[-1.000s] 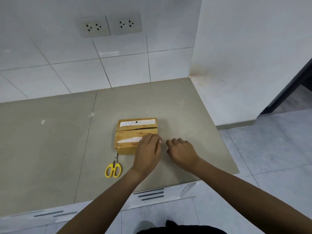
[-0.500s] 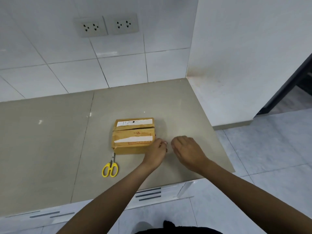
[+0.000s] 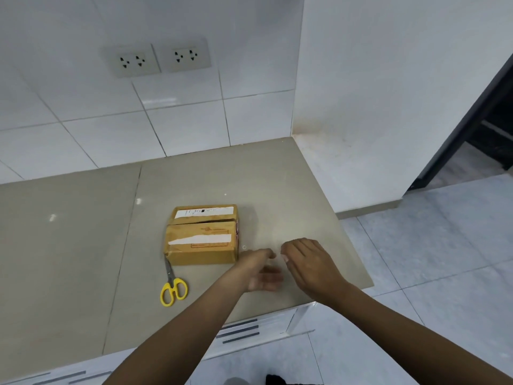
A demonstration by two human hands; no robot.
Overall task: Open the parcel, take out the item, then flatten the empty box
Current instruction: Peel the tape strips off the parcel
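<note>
On the grey-beige stone countertop (image 3: 83,259), near its right end, sits a small brown cardboard parcel (image 3: 202,235) with torn white label strips on top. Flaps closed, a seam runs across the top between the two labelled halves; whether tape holds it, cannot tell. Parcel lies flat, long side facing the person.

Yellow-handled metal scissors (image 3: 172,284) lie on the counter just beside the parcel's near-left corner, blades pointing at that corner and touching or nearly touching it, handles toward the person. Blades closed.

Left hand (image 3: 259,269) is just right of the parcel's near-right corner, low over the counter, palm turned partly up and to the right, fingers loosely extended and motion-blurred. Holds nothing visible. Wrist close to the box corner; contact with the box cannot be told.

Right hand (image 3: 308,263) is just beside the left hand, farther right, back of the hand up, fingers relaxed and slightly bent, tips pointing left toward the left hand's fingertips. Holds nothing visible. The two hands nearly meet at the fingertips, well clear of the scissors.

Both bare forearms reach in from the bottom edge.

Behind the counter, a white tiled wall (image 3: 111,129) carries two grey double power sockets (image 3: 159,60) side by side. A plain white wall (image 3: 388,93) bounds the counter's right end, with a dark doorway (image 3: 488,129) and pale tiled floor (image 3: 444,259) farther right.
</note>
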